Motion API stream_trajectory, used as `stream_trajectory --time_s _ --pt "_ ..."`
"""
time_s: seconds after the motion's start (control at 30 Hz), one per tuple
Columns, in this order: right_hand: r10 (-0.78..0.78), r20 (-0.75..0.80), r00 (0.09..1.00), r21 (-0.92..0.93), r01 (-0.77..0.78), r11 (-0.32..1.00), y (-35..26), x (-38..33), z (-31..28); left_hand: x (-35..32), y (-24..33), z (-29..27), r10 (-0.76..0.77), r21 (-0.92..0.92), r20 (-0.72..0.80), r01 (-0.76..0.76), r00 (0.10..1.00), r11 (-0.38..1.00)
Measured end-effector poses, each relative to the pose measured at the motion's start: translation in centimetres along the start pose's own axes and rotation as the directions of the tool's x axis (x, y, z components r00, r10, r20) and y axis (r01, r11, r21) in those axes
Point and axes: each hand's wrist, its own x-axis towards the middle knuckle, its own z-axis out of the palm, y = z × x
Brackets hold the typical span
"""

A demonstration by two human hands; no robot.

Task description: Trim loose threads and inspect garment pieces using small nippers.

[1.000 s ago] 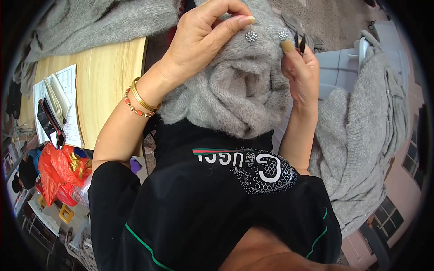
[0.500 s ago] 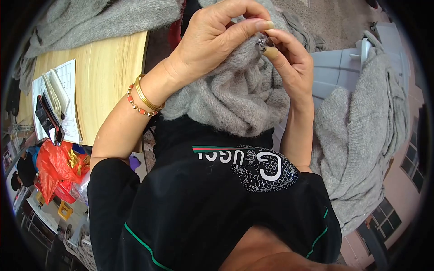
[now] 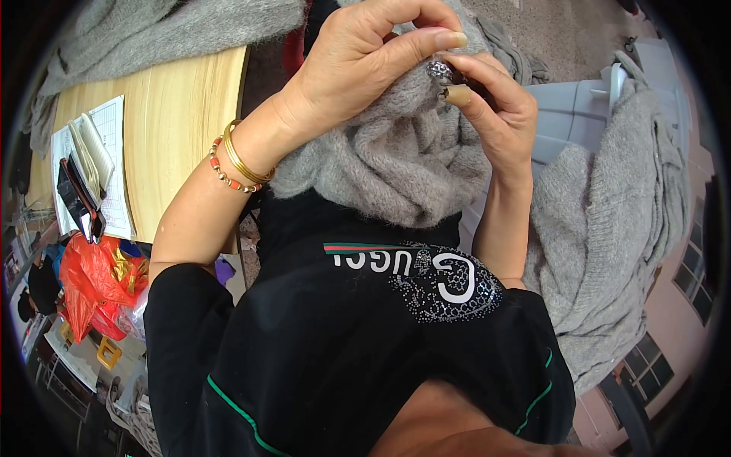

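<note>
A wooden surface (image 3: 183, 129) fills the upper left, with a grey knitted garment (image 3: 175, 30) draped over its far edge and printed papers (image 3: 114, 167) lying at its left end beside a dark, flat object that is too small to name. To the right, another grey knit (image 3: 609, 244) hangs over a pale grey plastic chair (image 3: 579, 114). Below the surface's left corner sits a crumpled red plastic bag (image 3: 91, 282).

In the middle, bunched against the person's black top, is a grey knitted sweater (image 3: 396, 167), its folds rising towards both raised hands. The left hand (image 3: 358, 68), with gold and beaded bangles (image 3: 236, 164) on the wrist, is closed on the top of the sweater, thumb and forefinger pinching a ridge of the knit. The right hand (image 3: 495, 107) meets it from the right, its fingers drawn together on the same ridge, thumb tip pressed beside a small sparkling silver button (image 3: 439, 70). The button sits on the sweater's uppermost fold, right between the two thumbs, partly hidden by the fingers.
</note>
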Motion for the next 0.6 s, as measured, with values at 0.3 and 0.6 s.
stream_trajectory --time_s 0.3,0.6 --pt "-0.047 0.017 0.999 0.000 0.047 0.999 -0.7 0.1 -0.1 0.0 0.5 0.1 -0.009 0.062 0.022 0.008 1.000 0.998" --pt "0.182 -0.138 0.974 0.282 -0.138 0.950 0.2 -0.4 1.5 0.2 3.1 0.8 -0.652 -0.264 -0.072 0.616 0.755 0.742"
